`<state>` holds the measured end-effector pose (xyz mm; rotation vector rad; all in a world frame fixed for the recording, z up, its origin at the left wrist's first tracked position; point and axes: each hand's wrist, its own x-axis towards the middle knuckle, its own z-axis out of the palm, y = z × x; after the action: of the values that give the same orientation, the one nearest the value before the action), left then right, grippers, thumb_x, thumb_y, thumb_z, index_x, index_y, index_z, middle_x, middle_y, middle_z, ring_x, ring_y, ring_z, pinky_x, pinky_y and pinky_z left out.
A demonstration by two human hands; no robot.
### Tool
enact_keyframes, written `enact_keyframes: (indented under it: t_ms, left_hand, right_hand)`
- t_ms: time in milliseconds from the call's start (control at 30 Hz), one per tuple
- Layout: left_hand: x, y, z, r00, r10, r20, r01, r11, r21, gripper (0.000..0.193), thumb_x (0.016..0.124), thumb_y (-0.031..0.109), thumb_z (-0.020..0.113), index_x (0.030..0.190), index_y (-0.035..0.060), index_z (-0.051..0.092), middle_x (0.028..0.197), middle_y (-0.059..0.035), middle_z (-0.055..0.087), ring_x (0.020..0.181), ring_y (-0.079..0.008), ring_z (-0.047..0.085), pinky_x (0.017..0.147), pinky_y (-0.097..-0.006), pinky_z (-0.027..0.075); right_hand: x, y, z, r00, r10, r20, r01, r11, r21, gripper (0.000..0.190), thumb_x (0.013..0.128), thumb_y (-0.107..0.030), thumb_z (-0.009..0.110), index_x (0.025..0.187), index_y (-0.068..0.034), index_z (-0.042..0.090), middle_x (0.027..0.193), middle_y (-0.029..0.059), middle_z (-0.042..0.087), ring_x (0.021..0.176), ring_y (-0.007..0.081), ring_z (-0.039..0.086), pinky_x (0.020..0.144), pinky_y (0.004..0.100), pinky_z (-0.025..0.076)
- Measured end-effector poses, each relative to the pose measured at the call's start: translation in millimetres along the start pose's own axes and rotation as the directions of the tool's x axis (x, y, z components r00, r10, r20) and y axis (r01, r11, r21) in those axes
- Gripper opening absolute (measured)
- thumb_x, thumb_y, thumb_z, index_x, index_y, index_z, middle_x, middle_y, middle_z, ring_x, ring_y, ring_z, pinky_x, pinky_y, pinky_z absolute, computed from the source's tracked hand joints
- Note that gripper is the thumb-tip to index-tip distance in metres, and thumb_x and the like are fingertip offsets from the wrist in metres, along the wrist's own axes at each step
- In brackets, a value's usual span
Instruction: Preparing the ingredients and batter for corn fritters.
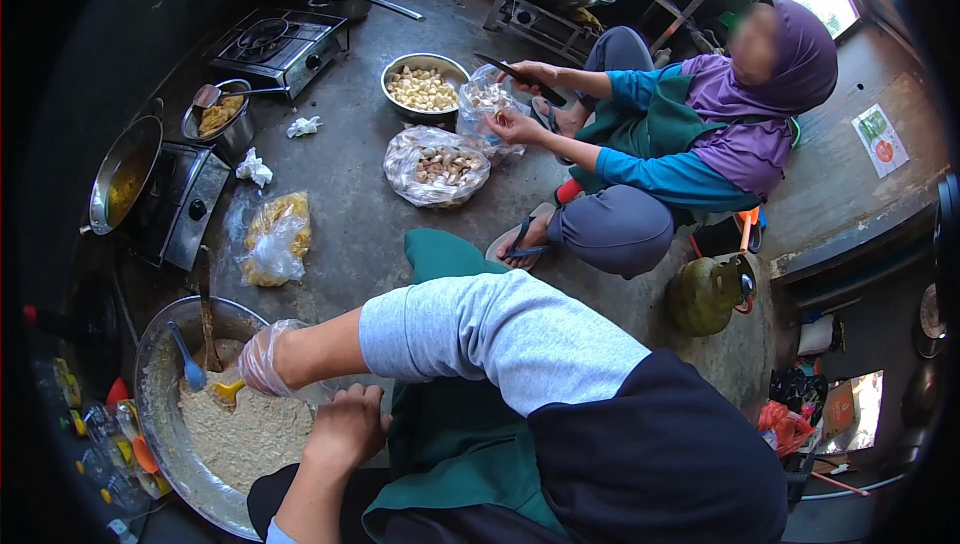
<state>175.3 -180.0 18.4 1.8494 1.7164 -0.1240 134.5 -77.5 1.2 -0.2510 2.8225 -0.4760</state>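
Note:
My right hand (264, 358), in a clear plastic glove or bag, is over a large metal basin (153, 424) of thick pale batter (240, 439). Its fingers are mostly hidden from me. A yellow spoon (227, 392) lies in the batter just beside it. My bare left hand (351, 424) is closed near the basin's rim, its fingers on the clear plastic (324, 391) that trails below my right wrist. A blue spoon (187, 360) and a wooden spatula (208, 319) also stand in the basin.
A seated co-worker (667, 116) holds a knife (525, 78) beside a bowl of peeled cloves (421, 90) and a bag of unpeeled ones (439, 166). A wok of oil (126, 184) rests on a stove. Bottles (112, 446) crowd the basin's far side; a gas cylinder (705, 296) stands behind.

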Motion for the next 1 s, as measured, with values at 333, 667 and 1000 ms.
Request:
enact_keyframes:
  t_ms: [333,667,1000]
  left_hand:
    - [7,4,-4,0.993,-0.004,0.118,0.005,1.0,-0.003,0.037,0.077,0.029,0.054,0.104,0.005,0.048,0.097,-0.0162,0.054,0.092,-0.0311,0.053,0.079,-0.0417,0.042]
    - [-10,0,20,0.982,0.099,-0.161,-0.098,0.995,0.012,0.031,0.074,0.028,0.057,0.094,0.0066,0.049,0.085,-0.0103,0.052,0.082,-0.0253,0.053,0.07,-0.0378,0.042]
    - [-24,8,26,0.964,-0.045,-0.26,0.021,0.995,-0.094,0.019,0.08,0.018,0.043,0.085,0.0067,0.057,0.077,-0.0077,0.055,0.074,-0.0223,0.054,0.062,-0.035,0.04]
  right_hand:
    - [-3,5,-4,0.999,0.004,0.044,-0.003,1.0,-0.007,0.018,0.072,-0.011,0.056,0.083,-0.002,0.065,0.083,0.0144,0.063,0.079,0.0306,0.061,0.061,0.0386,0.05]
    - [6,21,13,0.994,-0.018,-0.105,0.017,1.0,-0.006,0.014,0.069,-0.011,0.052,0.072,-0.003,0.062,0.072,0.0159,0.062,0.067,0.028,0.062,0.056,0.0371,0.05]
    - [7,22,1,0.997,-0.062,-0.046,0.05,0.971,-0.235,0.01,0.075,-0.006,0.047,0.078,-0.001,0.055,0.068,0.0154,0.058,0.064,0.027,0.06,0.057,0.0356,0.049]
